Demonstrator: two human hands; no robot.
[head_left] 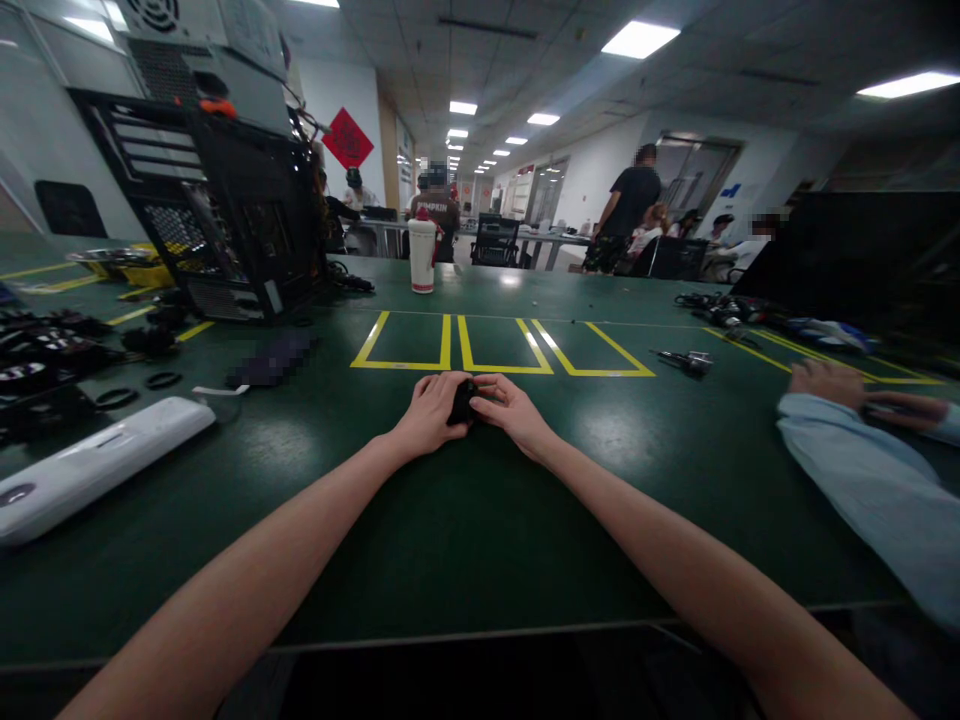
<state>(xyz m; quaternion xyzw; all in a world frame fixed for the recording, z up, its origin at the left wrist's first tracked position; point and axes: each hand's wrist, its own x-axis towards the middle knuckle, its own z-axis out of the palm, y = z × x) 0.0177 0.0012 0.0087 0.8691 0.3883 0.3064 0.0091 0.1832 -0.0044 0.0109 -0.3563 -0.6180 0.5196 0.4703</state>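
A small black object point(463, 401) is held between my two hands just above or on the green table point(480, 520); its kind is hard to tell because my fingers cover much of it. My left hand point(431, 412) wraps round its left side, fingers over the top and thumb below. From the right, the fingertips and thumb of my right hand point(508, 408) pinch at it. Just beyond my hands, yellow tape outlines point(495, 368) mark the table top.
An open black computer case point(225, 210) stands at the left, near a long white device point(105, 465) and dark parts. A white cup point(422, 257) stands at the back. At right are a small metal-tipped part point(684, 362), cables point(716, 308) and another person's sleeved arm point(862, 460).
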